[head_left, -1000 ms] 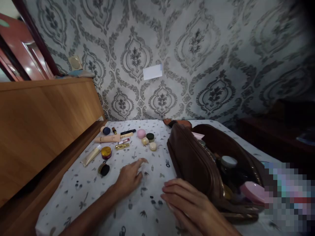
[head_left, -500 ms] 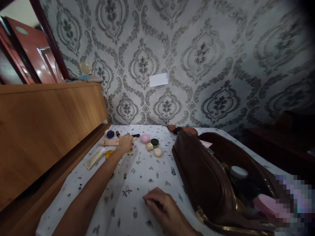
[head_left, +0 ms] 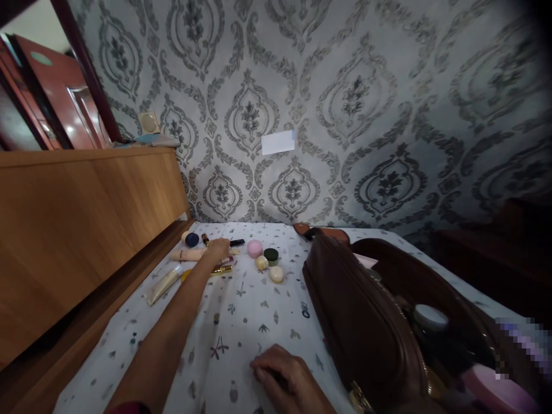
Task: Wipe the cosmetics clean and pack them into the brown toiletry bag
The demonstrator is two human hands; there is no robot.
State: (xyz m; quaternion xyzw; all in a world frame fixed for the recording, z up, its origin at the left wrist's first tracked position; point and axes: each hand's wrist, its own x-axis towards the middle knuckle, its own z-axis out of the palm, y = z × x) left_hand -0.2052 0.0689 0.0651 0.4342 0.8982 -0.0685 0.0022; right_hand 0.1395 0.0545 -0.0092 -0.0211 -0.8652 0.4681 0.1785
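Observation:
My left hand [head_left: 219, 249] reaches to the far left of the patterned sheet, its fingers closed among small cosmetics; what they hold, if anything, is hidden. Beside it lie a beige tube [head_left: 186, 254], a black stick [head_left: 237, 242] and a gold tube [head_left: 222, 269]. To its right are a pink jar [head_left: 255, 248], a dark-lidded jar [head_left: 271, 256] and two small cream jars, one of them [head_left: 276, 274] nearer me. My right hand [head_left: 284, 371] rests loosely curled on the sheet at the bottom centre, fingers closed with nothing seen in them.
An open brown bag [head_left: 353, 310] with jars inside stands on the right. A pale tube [head_left: 164, 284] and a blue-capped item [head_left: 192, 239] lie on the left. A wooden board [head_left: 95, 213] borders the left side, and a papered wall [head_left: 293, 103] rises behind.
My left hand has shifted slightly left, and more of the gold tube shows beside it. My right hand sits slightly lower in view. The view has moved a little.

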